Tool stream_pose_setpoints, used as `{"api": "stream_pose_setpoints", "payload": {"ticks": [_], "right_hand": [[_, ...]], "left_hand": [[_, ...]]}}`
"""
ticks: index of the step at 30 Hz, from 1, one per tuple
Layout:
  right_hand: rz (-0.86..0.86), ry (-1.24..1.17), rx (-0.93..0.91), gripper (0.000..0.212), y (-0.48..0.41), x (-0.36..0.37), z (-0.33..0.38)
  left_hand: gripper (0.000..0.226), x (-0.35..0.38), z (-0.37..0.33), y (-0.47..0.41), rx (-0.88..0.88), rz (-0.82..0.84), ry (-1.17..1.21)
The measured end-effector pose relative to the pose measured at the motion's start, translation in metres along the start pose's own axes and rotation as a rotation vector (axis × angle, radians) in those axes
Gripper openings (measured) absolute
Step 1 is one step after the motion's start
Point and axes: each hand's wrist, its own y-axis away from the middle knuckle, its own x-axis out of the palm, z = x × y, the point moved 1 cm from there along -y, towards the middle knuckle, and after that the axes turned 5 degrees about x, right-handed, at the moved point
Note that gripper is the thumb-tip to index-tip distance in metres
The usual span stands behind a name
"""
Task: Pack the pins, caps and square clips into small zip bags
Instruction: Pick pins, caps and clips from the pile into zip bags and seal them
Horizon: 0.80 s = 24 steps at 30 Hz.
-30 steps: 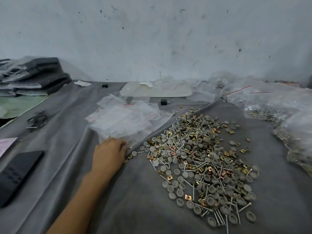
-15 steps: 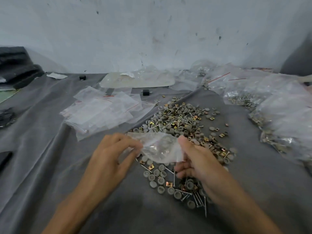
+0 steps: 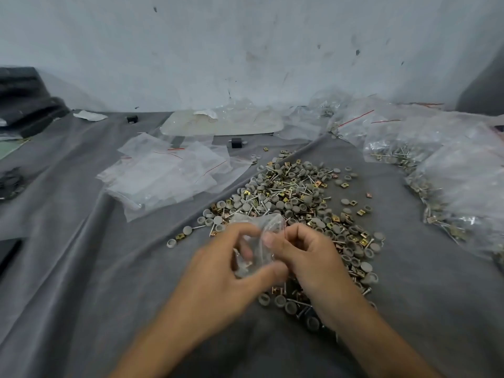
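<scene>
A loose heap of grey caps, metal pins and brass square clips (image 3: pixel 297 197) is spread over the grey cloth. Just in front of it both hands hold one small clear zip bag (image 3: pixel 259 241). My left hand (image 3: pixel 226 271) grips the bag's left side with fingers and thumb. My right hand (image 3: pixel 305 257) pinches its right edge near the red zip line. The bag looks crumpled and its contents cannot be made out. A stack of flat unfilled zip bags (image 3: pixel 166 175) lies at the left of the heap.
Filled bags of parts (image 3: pixel 450 170) pile up along the right side. A pale flat board (image 3: pixel 223 124) and a small black block (image 3: pixel 236 142) lie near the wall. Dark folded material (image 3: pixel 24 102) sits far left, and a black flat object (image 3: pixel 8 252) at the left edge.
My left hand took a bag from the stack and brought it over the heap. My right hand came in and took its other side. Both hands have now drawn together, crumpling the bag.
</scene>
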Motion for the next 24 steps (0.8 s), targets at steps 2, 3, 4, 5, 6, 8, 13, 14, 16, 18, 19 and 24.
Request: {"api": "stream_pose_setpoints", "payload": {"ticks": [2, 3, 4, 5, 6, 8, 13, 14, 16, 18, 19, 24], "right_hand": [[0.072, -0.008, -0.01, 0.02, 0.003, 0.006, 0.001], [0.1, 0.007, -0.025, 0.018, 0.003, 0.007, 0.001], [0.104, 0.033, -0.043, 0.017, 0.003, 0.007, 0.002], [0.092, 0.063, -0.064, 0.015, 0.002, 0.006, 0.002], [0.074, 0.092, -0.081, 0.012, 0.002, 0.004, 0.003], [0.059, 0.152, -0.105, 0.004, 0.001, 0.001, 0.003], [0.03, 0.393, -0.249, 0.023, 0.005, 0.007, -0.005], [0.006, 0.429, -0.273, 0.024, 0.005, 0.009, -0.008], [-0.062, 0.531, -0.333, 0.024, 0.005, 0.011, -0.013], [-0.122, 0.591, -0.374, 0.025, 0.006, 0.012, -0.015], [-0.146, 0.611, -0.386, 0.025, 0.006, 0.012, -0.015], [-0.192, 0.675, -0.379, 0.03, 0.006, 0.012, -0.016]], "left_hand": [[0.046, 0.008, 0.001, 0.0, -0.016, 0.084, 0.062], [0.038, 0.008, 0.002, -0.001, -0.027, 0.076, 0.114], [0.029, 0.006, 0.003, -0.003, -0.047, 0.055, 0.174], [0.021, 0.003, 0.005, -0.005, -0.068, 0.034, 0.222], [0.013, -0.001, 0.007, -0.006, -0.084, 0.014, 0.24], [0.009, -0.007, 0.009, -0.006, -0.086, -0.054, 0.185], [0.027, -0.006, 0.004, 0.002, 0.024, -0.03, -0.186], [0.035, -0.004, 0.004, 0.003, 0.034, -0.014, -0.249], [0.04, -0.001, 0.003, 0.005, 0.041, -0.02, -0.311], [0.035, 0.0, 0.002, 0.005, 0.051, -0.029, -0.316], [0.033, 0.001, 0.002, 0.006, 0.061, -0.029, -0.322], [0.028, 0.005, -0.004, 0.01, 0.119, -0.026, -0.387]]}}
